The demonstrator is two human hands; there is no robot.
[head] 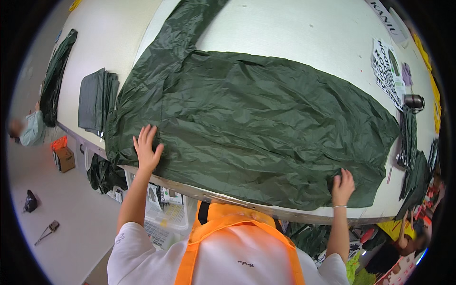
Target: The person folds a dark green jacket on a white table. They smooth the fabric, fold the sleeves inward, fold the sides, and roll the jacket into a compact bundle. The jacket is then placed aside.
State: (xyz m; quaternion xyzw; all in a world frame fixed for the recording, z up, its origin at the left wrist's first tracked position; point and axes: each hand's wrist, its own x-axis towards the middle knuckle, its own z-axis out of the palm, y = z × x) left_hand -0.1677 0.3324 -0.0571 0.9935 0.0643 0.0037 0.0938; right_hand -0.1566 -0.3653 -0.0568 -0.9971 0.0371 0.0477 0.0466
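Note:
A dark green coated-fabric garment (256, 114), wrinkled across its surface, lies spread over the white table (285, 21). One sleeve (181, 28) stretches away toward the far side. My left hand (147, 148) rests with spread fingers on the garment's left part, close to the table's front edge. Farther right, my right hand (343, 187) touches the fabric near its lower right corner, its fingers slightly bent. Neither hand appears to grasp anything. The garment's front border runs along the table edge before me.
Folded dark green garments (93, 101) are stacked at the left. Printed sheets (387, 71), a dark metal cup (414, 102) and more green pieces (408, 135) lie right. Below the edge stands a clear plastic bin (171, 213). Other people (32, 128) are at both sides.

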